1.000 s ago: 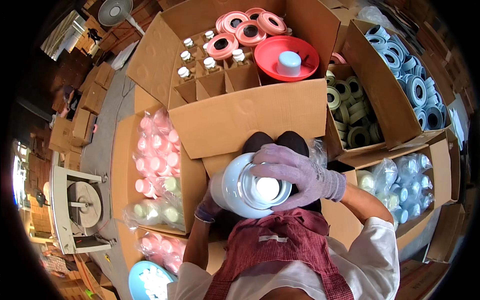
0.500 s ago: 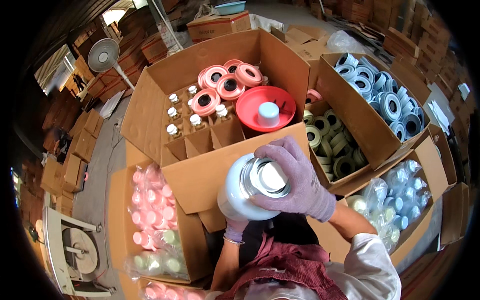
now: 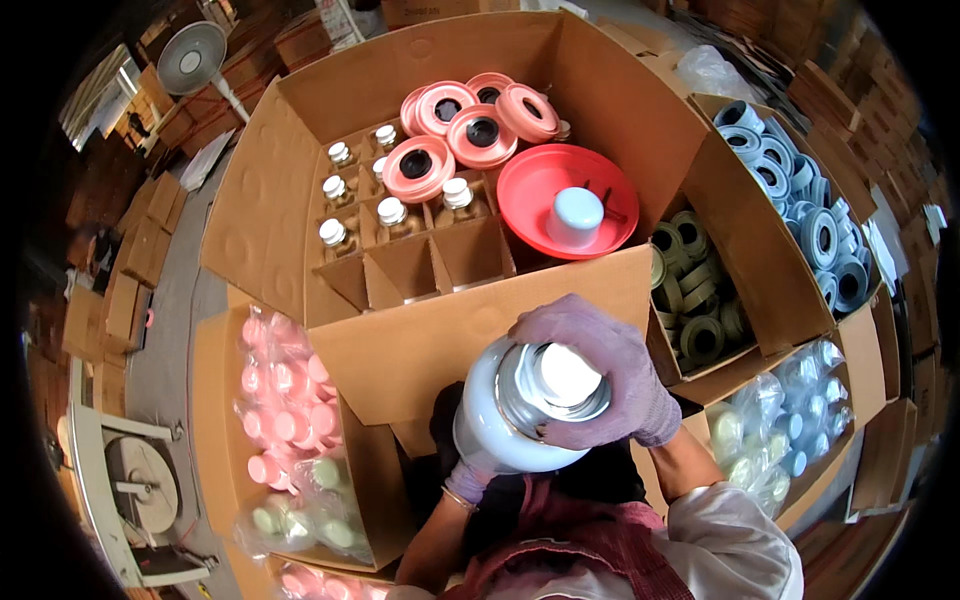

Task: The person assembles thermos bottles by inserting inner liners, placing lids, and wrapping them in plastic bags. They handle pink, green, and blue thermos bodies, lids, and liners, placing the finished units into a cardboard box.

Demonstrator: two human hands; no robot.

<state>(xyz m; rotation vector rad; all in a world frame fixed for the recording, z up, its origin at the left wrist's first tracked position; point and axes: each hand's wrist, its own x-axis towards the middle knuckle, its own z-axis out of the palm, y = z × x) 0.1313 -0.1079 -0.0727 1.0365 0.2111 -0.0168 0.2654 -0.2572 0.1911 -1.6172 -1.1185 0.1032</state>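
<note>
In front of my body a pale blue vacuum flask [image 3: 492, 422] tilts with its open neck facing up. A silver collar and a white stopper [image 3: 568, 376] show at its mouth. My right hand [image 3: 618, 362], in a lilac glove, is closed round the collar beside the stopper. From below, my left hand [image 3: 471, 479], also gloved, grips the lower side of the flask; most of its fingers are hidden behind the body. Just ahead stands a divided carton [image 3: 480, 318] with several white-capped flasks [image 3: 391, 211] in its cells.
In the carton lie pink rings [image 3: 415, 170] and a red basin [image 3: 520, 205] holding a light blue cup [image 3: 577, 215]. Boxes of blue rings [image 3: 772, 178] and green rings [image 3: 702, 340] stand to the right. Bagged pink cups [image 3: 292, 425] sit at left, blue ones [image 3: 795, 425] at right.
The view has shifted and the carton appears larger. Both hands and the flask sit slightly further right and lower in the picture, with the same hold.
</note>
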